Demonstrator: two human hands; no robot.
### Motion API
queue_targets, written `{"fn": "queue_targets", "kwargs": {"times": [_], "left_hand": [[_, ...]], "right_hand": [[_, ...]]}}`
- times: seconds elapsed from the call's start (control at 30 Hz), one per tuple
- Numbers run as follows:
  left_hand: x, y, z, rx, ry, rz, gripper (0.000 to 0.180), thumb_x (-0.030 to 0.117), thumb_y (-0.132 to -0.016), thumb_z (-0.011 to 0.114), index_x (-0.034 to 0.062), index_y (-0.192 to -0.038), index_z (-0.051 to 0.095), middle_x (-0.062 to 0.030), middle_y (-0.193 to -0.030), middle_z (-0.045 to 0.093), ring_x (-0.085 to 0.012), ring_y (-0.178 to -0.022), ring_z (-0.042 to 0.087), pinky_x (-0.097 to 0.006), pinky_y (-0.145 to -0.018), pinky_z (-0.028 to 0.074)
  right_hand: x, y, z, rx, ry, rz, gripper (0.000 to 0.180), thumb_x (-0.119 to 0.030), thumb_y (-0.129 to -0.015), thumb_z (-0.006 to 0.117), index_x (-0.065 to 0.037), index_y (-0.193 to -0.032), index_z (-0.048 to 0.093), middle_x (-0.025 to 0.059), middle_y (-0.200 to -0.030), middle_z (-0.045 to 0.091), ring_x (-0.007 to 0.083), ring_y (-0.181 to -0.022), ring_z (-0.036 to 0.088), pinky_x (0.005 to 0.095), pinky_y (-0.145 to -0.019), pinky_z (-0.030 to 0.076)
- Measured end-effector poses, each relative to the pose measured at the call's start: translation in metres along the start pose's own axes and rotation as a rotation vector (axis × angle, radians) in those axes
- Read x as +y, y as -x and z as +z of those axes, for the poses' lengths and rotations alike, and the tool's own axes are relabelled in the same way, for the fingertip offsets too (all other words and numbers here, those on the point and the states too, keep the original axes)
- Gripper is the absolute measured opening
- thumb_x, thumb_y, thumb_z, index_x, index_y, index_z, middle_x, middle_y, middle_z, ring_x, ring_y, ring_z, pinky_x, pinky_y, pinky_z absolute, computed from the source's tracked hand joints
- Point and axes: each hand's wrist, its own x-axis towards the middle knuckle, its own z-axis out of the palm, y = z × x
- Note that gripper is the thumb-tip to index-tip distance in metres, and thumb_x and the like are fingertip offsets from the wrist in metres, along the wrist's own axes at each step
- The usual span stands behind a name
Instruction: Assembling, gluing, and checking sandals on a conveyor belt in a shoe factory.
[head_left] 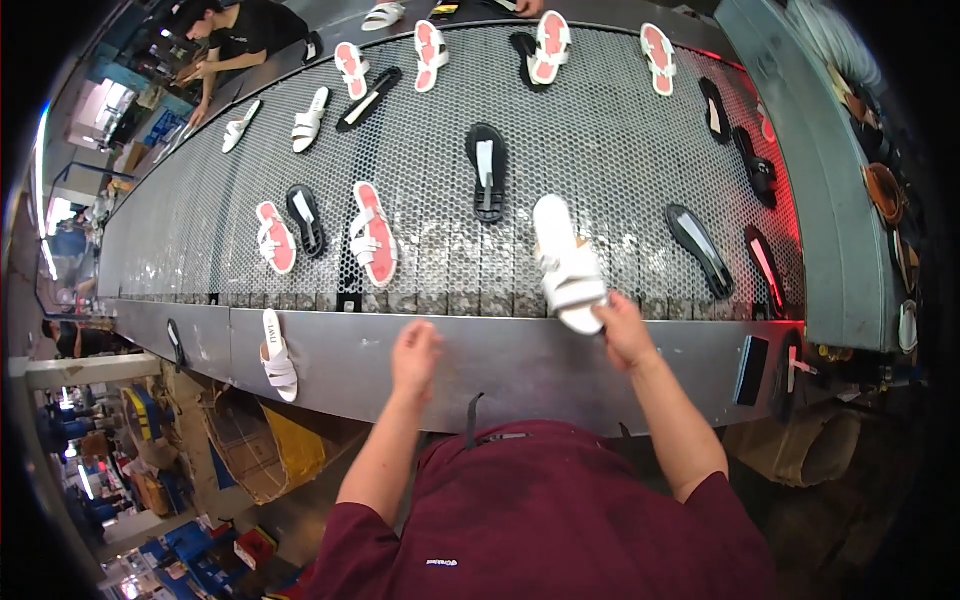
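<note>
My right hand (pixel 626 330) grips a white slide sandal (pixel 570 268) by its heel end, held over the near edge of the mesh conveyor (pixel 430 220). The sandal has crossed straps and points away from me. Above the steel ledge (pixel 500 365) my left hand (pixel 416 355) is raised with curled fingers; nothing shows in them. Beyond the held sandal lies a black sole (pixel 487 170) with a pale strip along its middle. A pink-lined white sandal (pixel 374 235) rests on the mesh up from my left hand. Another black sole (pixel 699 250) lies right of the held sandal.
A white sandal (pixel 278 357) and a dark sole (pixel 176 343) lie on the ledge at left. More sandals and soles are spread over the mesh. A grey machine housing (pixel 800 180) borders the right side, with red light beside it. A person (pixel 250 45) works at the far left.
</note>
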Motion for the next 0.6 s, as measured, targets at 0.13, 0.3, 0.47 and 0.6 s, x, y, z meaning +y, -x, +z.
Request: {"fn": "queue_targets", "kwargs": {"times": [0.13,0.3,0.47,0.6], "left_hand": [[0.052,-0.085,-0.086,0.401,-0.123,0.434,0.063,0.028,-0.086,0.067,-0.0053,-0.133,0.041,-0.0145,-0.129,0.048,-0.0206,-0.118,0.046,-0.032,-0.100,0.036],[0.099,-0.209,-0.199,0.888,-0.474,0.351,0.093,0.043,-0.073,0.075,0.0028,-0.143,0.029,-0.0257,-0.141,0.036,-0.0381,-0.130,0.037,-0.041,-0.108,0.029],[0.094,-0.284,-0.285,0.608,-0.048,0.275,0.063,0.027,-0.082,0.070,-0.0038,-0.131,0.045,-0.0170,-0.105,0.061,-0.0253,-0.086,0.063,-0.034,-0.074,0.052],[0.101,-0.266,-0.282,0.506,0.122,0.395,0.043,0.018,-0.090,0.061,-0.0030,-0.126,0.050,-0.0085,-0.096,0.063,-0.0111,-0.066,0.057,-0.023,-0.055,0.046]], "right_hand": [[-0.066,-0.069,0.006,0.111,-0.077,-0.214,0.019,-0.016,-0.093,0.053,-0.002,-0.106,0.057,0.0072,-0.094,0.065,0.0133,-0.078,0.062,0.0262,-0.068,0.050],[-0.026,-0.088,0.046,0.316,0.116,-0.101,0.029,-0.021,-0.090,0.059,-0.004,-0.113,0.055,0.0041,-0.085,0.062,0.0102,-0.070,0.057,0.0237,-0.059,0.045],[0.043,-0.074,0.100,0.171,0.559,-0.163,0.051,-0.025,-0.085,0.068,0.002,-0.125,0.051,0.0093,-0.099,0.066,0.0152,-0.089,0.062,0.0297,-0.077,0.050],[-0.007,-0.038,0.146,0.172,1.072,-0.364,0.061,-0.019,-0.078,0.074,-0.002,-0.130,0.047,0.0157,-0.115,0.059,0.0254,-0.105,0.058,0.0344,-0.087,0.048]]}}
